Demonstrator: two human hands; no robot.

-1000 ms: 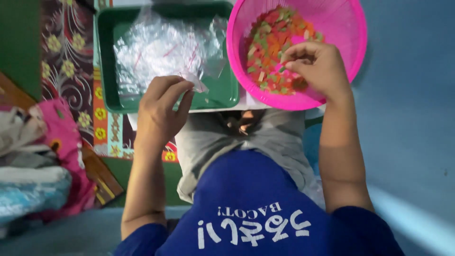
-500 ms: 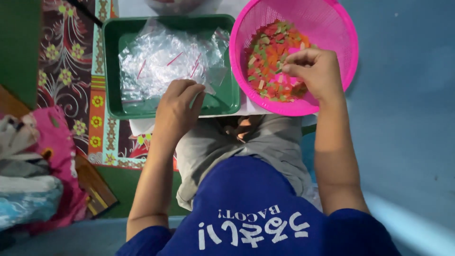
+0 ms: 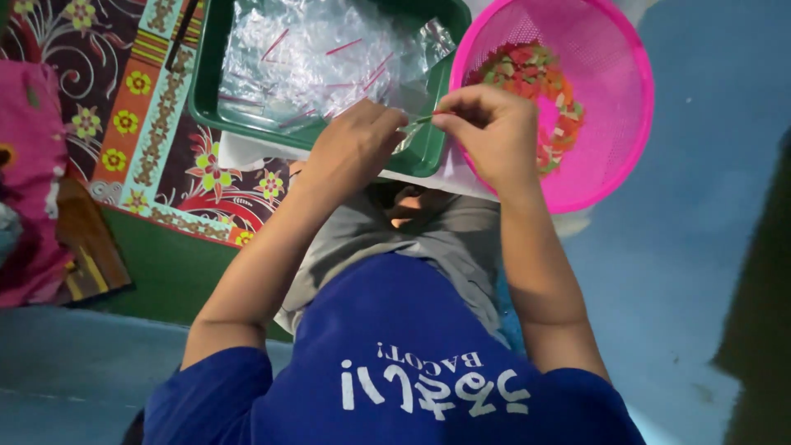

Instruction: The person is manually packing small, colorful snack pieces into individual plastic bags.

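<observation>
My left hand [image 3: 356, 142] and my right hand [image 3: 486, 132] meet over the near edge of a green tray [image 3: 210, 111], pinching a small clear plastic bag [image 3: 414, 125] between them. The tray holds a heap of clear plastic bags [image 3: 317, 53] with thin pink strips. To the right sits a round pink basket [image 3: 614, 91] with small red, orange and green pieces [image 3: 535, 74] in it. My right hand is at the basket's left rim. What the fingertips hold besides the bag is too small to tell.
A patterned mat [image 3: 140, 107] with flowers lies under the tray at the left. Pink cloth [image 3: 33, 173] is bundled at the far left. The blue floor [image 3: 700, 272] spreads to the right. My knees in grey trousers [image 3: 412, 239] sit below the tray.
My right hand has left the pieces in the basket and moved left to meet my left hand, which has lifted a small bag at the tray's edge. The view has shifted.
</observation>
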